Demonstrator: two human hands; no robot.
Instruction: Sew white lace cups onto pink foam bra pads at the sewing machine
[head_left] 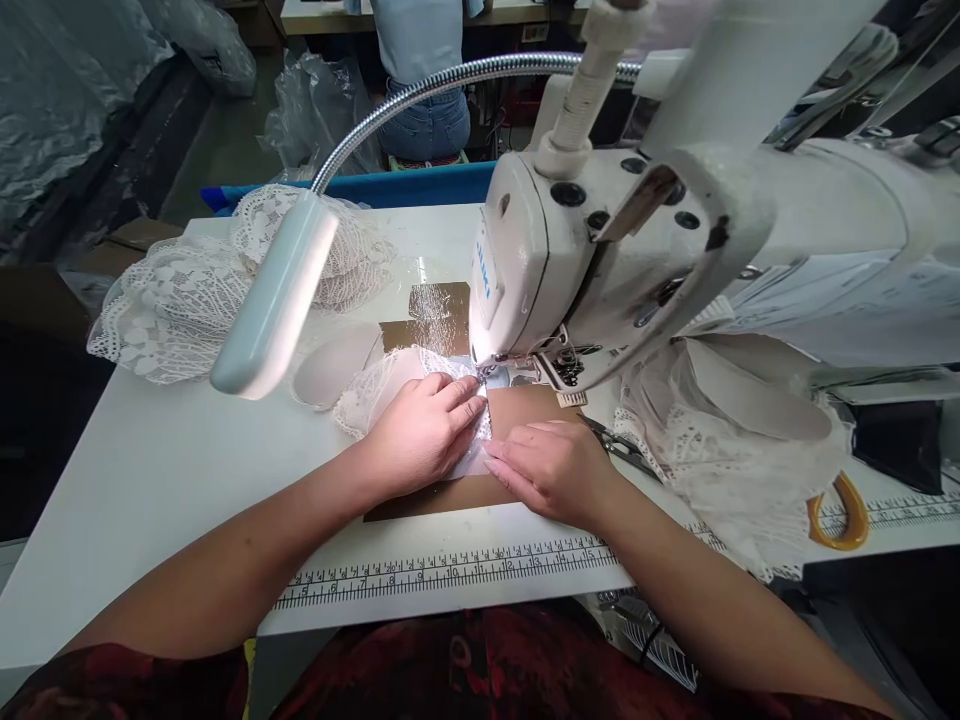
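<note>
My left hand (424, 432) lies flat on a white lace piece (375, 385) with a cream cup, its fingers stretched toward the needle of the white sewing machine (525, 270). My right hand (551, 467) rests beside it on the lace's edge and the brown plate (442, 495), fingers straight and pressed down. Both hands press the lace against the table just in front of the presser foot (487, 372).
A gooseneck lamp (274, 295) hangs over the table's left half. Lace pieces are heaped at the back left (172, 305) and right (720, 450). Scissors (626, 450) and an orange-handled tool (840, 515) lie at the right. A ruler strip (450, 572) runs along the front edge. Another person sits beyond.
</note>
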